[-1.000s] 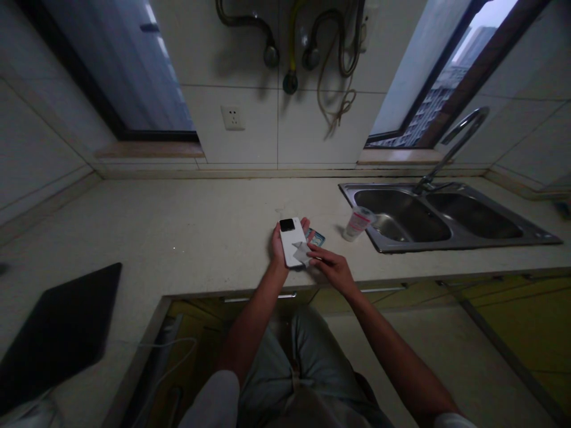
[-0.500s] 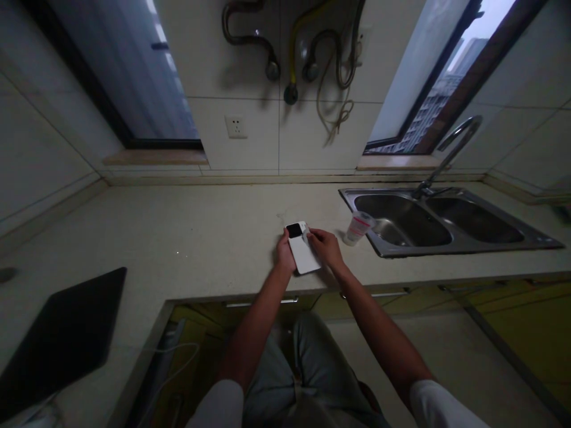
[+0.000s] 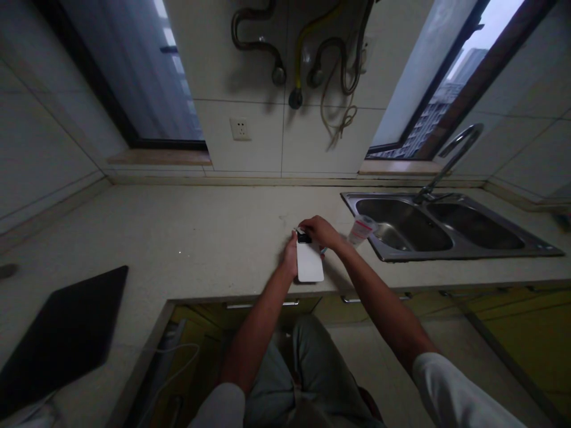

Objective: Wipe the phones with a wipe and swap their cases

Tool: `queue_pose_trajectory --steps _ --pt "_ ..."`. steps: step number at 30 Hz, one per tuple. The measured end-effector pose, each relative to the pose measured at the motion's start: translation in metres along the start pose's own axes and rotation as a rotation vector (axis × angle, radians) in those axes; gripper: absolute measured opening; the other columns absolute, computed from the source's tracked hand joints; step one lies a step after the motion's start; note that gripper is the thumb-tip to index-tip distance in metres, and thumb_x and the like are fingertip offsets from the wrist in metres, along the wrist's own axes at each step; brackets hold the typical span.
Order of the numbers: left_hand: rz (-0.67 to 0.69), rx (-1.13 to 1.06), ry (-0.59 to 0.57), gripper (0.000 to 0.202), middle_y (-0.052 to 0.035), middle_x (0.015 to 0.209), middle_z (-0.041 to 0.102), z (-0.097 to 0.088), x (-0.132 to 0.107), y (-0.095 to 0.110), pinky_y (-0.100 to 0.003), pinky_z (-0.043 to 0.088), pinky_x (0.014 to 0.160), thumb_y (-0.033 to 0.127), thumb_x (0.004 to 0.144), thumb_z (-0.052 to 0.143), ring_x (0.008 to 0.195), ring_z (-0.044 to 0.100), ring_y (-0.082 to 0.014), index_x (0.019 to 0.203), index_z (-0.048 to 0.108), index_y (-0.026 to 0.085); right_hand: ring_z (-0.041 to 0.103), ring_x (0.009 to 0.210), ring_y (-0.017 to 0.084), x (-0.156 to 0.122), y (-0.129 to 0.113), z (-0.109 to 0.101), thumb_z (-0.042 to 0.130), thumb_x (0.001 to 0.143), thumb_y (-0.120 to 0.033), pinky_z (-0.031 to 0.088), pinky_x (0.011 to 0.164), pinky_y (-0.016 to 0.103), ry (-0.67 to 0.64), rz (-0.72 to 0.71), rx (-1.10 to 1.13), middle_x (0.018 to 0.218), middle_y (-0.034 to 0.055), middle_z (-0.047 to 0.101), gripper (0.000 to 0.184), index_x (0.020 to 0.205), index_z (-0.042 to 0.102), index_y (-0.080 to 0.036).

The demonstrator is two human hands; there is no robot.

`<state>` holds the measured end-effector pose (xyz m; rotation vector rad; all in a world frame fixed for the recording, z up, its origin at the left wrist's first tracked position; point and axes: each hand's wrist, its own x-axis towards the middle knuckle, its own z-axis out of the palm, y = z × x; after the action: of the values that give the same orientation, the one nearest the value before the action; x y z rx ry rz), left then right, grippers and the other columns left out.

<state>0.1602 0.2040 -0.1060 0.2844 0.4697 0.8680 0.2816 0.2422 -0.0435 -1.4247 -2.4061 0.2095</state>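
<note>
Above the front part of the counter, my left hand (image 3: 290, 257) grips the left side of a white smartphone (image 3: 310, 263). The phone's back faces up, with a black camera panel at its far end. My right hand (image 3: 325, 230) reaches over that far end, fingers pinched at the camera panel. Something small and white, like a piece of tissue, shows at these fingertips; its exact kind is unclear. Just right of the right hand, a clear plastic cup (image 3: 361, 228) with a red band stands tilted-looking near the sink, partly hidden by the wrist.
A double-bowl steel sink (image 3: 383, 254) with a curved faucet (image 3: 464, 137) is on the right. At the left lies a black laptop-like slab (image 3: 66, 333) with a white cable (image 3: 178, 346) nearby. A wall socket (image 3: 240, 129) and hanging hoses (image 3: 297, 65) are behind the counter (image 3: 214, 238).
My right hand has moved from the phone's right edge to its far end, over the camera panel. The phone has turned straighter and shifted slightly right and nearer.
</note>
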Motion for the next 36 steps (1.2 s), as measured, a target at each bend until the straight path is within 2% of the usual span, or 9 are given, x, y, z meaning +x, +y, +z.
queue_pose_trajectory --steps 5,9,13,17,23,27,31,33,36 --pt "-0.036 -0.027 0.011 0.086 -0.0168 0.082 0.073 0.002 -0.005 0.002 -0.045 0.056 0.075 0.080 0.086 0.022 0.085 0.071 -0.0323 0.109 0.067 0.011 0.069 0.092 0.021 0.005 -0.012 0.003 0.052 0.093 -0.018 0.047 0.081 0.028 -0.122 -0.149 0.003 0.101 0.0096 0.077 0.027 0.108 0.075 -0.018" --pt "0.004 -0.088 0.064 0.091 -0.0170 0.092 0.073 0.004 -0.006 0.005 -0.049 0.054 0.084 0.083 0.084 0.017 0.096 0.069 -0.0342 0.113 0.066 0.012 0.068 0.107 0.024 -0.006 -0.013 0.015 0.054 0.091 -0.013 0.050 0.090 0.034 -0.043 -0.201 -0.019 0.115 0.0107 0.074 0.028 0.110 0.073 -0.019" --pt "0.042 -0.111 0.142 0.086 -0.0169 0.097 0.073 0.002 -0.002 0.008 -0.048 0.052 0.090 0.080 0.087 0.020 0.102 0.068 -0.0327 0.116 0.064 0.011 0.058 0.127 0.025 -0.031 -0.009 0.028 0.057 0.090 -0.010 0.045 0.107 0.043 0.039 -0.387 0.018 0.126 0.0091 0.069 0.029 0.112 0.073 -0.021" --pt "0.080 -0.129 0.145 0.090 -0.0201 0.095 0.072 -0.007 0.006 0.011 -0.048 0.054 0.085 0.080 0.087 0.014 0.096 0.070 -0.0332 0.109 0.066 0.009 0.062 0.122 0.023 -0.064 -0.015 0.035 0.057 0.091 -0.010 0.047 0.107 0.046 0.085 -0.504 0.086 0.122 0.0088 0.072 0.032 0.116 0.071 -0.024" --pt "0.215 -0.152 0.087 0.060 -0.0166 0.092 0.073 -0.012 0.005 0.011 -0.045 0.055 0.082 0.065 0.089 0.037 0.093 0.070 -0.0304 0.097 0.067 0.013 0.059 0.126 0.020 -0.114 -0.025 0.031 0.049 0.093 -0.011 0.044 0.111 0.044 0.069 -0.496 0.243 0.127 0.0057 0.069 0.039 0.122 0.069 -0.028" --pt "0.213 -0.145 0.017 0.051 -0.0174 0.102 0.072 -0.008 -0.003 0.012 -0.046 0.054 0.082 0.058 0.085 0.045 0.098 0.069 -0.0316 0.100 0.066 0.014 0.064 0.119 0.021 -0.139 -0.017 0.030 0.050 0.095 -0.022 0.047 0.107 0.043 0.147 -0.350 0.375 0.123 0.0060 0.071 0.032 0.117 0.071 -0.028" --pt "0.192 -0.142 -0.056 0.048 -0.0176 0.110 0.071 -0.006 -0.008 0.013 -0.048 0.054 0.081 0.053 0.082 0.045 0.100 0.068 -0.0330 0.102 0.067 0.015 0.071 0.094 0.025 -0.147 0.006 0.039 0.049 0.095 -0.038 0.056 0.086 0.040 0.389 0.186 0.389 0.105 0.0103 0.076 0.033 0.112 0.071 -0.021" --pt "0.197 -0.140 -0.070 0.047 -0.0184 0.112 0.070 -0.006 -0.009 0.013 -0.048 0.054 0.081 0.051 0.080 0.047 0.101 0.068 -0.0339 0.104 0.067 0.015 0.071 0.089 0.027 -0.144 0.019 0.044 0.048 0.094 -0.039 0.055 0.083 0.042 0.435 0.409 0.337 0.100 0.0131 0.076 0.037 0.113 0.070 -0.016" --pt "0.229 -0.132 -0.054 0.045 -0.0187 0.115 0.069 -0.006 -0.011 0.013 -0.047 0.053 0.082 0.047 0.080 0.048 0.104 0.067 -0.0331 0.104 0.066 0.014 0.067 0.100 0.030 -0.137 0.034 0.047 0.047 0.092 -0.033 0.051 0.092 0.047 0.424 0.455 0.204 0.108 0.0181 0.071 0.038 0.114 0.069 -0.012"
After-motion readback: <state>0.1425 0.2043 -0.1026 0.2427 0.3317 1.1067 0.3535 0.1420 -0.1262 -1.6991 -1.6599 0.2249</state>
